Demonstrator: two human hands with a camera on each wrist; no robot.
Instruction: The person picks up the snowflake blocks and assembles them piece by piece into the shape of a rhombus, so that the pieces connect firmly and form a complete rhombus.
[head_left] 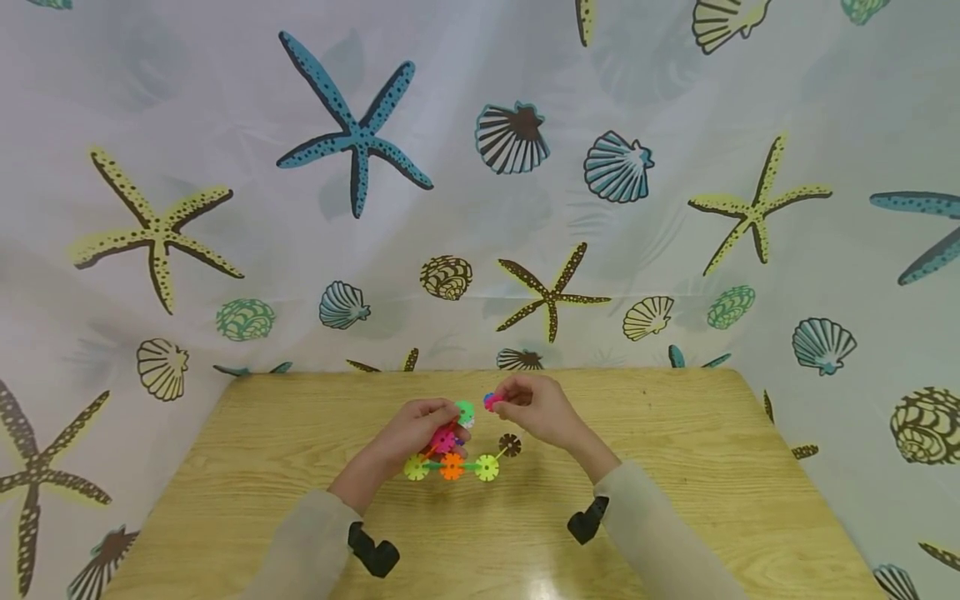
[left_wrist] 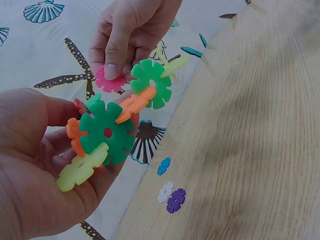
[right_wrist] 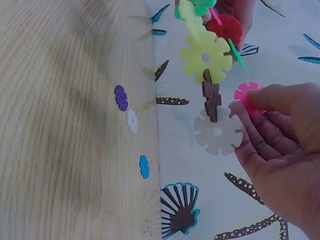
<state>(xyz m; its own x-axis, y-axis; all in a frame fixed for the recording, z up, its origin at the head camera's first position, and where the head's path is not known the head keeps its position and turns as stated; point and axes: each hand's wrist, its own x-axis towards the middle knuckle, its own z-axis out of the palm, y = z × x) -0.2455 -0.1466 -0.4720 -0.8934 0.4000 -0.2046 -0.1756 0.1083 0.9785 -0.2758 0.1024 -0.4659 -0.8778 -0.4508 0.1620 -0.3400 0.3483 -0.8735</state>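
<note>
My left hand holds a linked structure of notched plastic flower discs in several colours. Within it, a dark green disc lies by the left fingers, joined to yellow and orange ones. A brown disc joins a yellow disc to a pale translucent one at one end. Between thumb and fingertips, my right hand pinches a pink disc close to the structure. Whether the pink disc touches it I cannot tell. The left palm hides part of the structure.
Loose blue, white and purple discs lie on the wooden table. A cloth printed with starfish and shells hangs behind the table and along its sides.
</note>
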